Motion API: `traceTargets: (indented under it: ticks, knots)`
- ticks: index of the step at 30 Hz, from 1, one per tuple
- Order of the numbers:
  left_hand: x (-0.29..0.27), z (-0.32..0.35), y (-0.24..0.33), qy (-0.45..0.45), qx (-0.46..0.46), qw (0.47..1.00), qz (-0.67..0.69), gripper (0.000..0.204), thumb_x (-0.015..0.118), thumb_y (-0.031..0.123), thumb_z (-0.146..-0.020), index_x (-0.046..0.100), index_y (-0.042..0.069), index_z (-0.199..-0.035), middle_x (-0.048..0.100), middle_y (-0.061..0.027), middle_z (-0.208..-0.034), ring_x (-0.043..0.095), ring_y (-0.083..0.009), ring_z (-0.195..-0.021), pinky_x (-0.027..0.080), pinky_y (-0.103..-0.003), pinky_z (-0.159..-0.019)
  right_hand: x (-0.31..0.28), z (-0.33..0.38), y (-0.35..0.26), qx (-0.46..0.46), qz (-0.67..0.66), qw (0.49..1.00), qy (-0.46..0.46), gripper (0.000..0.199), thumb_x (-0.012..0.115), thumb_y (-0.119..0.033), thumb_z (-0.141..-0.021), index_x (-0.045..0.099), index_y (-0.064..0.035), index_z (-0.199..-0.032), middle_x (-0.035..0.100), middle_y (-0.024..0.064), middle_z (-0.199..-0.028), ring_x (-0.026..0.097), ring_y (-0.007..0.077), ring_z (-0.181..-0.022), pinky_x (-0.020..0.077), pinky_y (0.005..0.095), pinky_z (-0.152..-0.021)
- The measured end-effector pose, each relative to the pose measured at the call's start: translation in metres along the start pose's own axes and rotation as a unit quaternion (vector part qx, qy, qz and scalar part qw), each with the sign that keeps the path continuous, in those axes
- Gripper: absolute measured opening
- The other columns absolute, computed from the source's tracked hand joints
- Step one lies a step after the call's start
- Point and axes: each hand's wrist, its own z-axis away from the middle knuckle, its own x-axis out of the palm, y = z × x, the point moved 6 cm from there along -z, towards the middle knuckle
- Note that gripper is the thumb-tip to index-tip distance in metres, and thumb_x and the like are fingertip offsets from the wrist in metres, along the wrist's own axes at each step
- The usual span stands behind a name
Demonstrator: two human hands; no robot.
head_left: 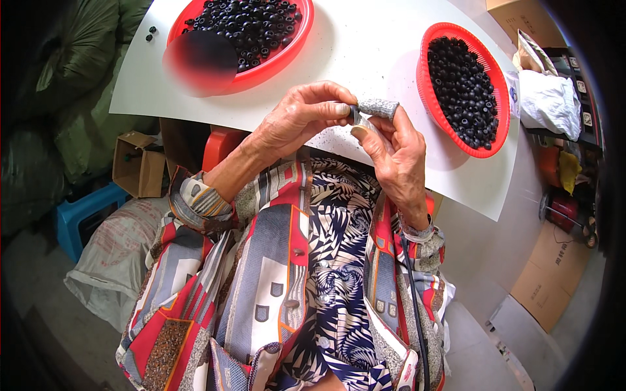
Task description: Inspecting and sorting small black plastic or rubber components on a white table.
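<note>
My left hand (pixel 303 117) is closed, pinching a small black part (pixel 354 116) between thumb and fingertips above the table's near edge. My right hand (pixel 399 153) meets it from the other side, its fingers curled and its thumb close to the part. A grey speckled wrap (pixel 378 108) covers my right index finger. Whatever lies between the right thumb and fingers is too small to make out. Beyond my hands on the left, a red plastic basket (pixel 304 32) holds many black ring-like parts (pixel 251 26). Another red basket (pixel 426 85) of similar parts (pixel 463 91) stands to the right.
Dark specks dot the white table (pixel 365 52). Two loose black parts (pixel 151 32) lie at its far left. A blurred patch hides part of the left basket. On the floor are a blue stool (pixel 75 218), a cardboard box (pixel 135 166) and a whitish sack (pixel 120 254).
</note>
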Motion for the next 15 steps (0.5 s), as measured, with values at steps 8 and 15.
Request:
traceTargets:
  ticks: [8,15]
  knots:
    - [-0.005,-0.002,0.003,-0.010,0.018,0.999,-0.045,0.016,0.065,0.003,-0.081,0.063,-0.002,-0.097,0.062,-0.0074,-0.088,0.058,-0.0139,-0.079,0.049,-0.026,-0.077,0.003,-0.001,-0.005,-0.023,0.035,0.999,-0.018,0.020,0.063,-0.007,-0.082,0.049,0.0026,-0.092,0.061,0.0165,-0.071,0.062,0.0258,-0.062,0.0467,0.0336,-0.057]
    - [0.004,-0.004,0.004,-0.052,0.008,0.998,-0.030,0.015,0.065,0.002,-0.081,0.062,-0.002,-0.096,0.062,-0.0077,-0.090,0.059,-0.0150,-0.081,0.050,-0.026,-0.078,0.001,-0.006,0.006,0.023,-0.081,0.996,-0.029,0.021,0.058,-0.008,-0.088,0.052,0.0027,-0.105,0.061,0.0060,-0.071,0.055,0.0111,-0.062,0.0436,0.0263,-0.057]
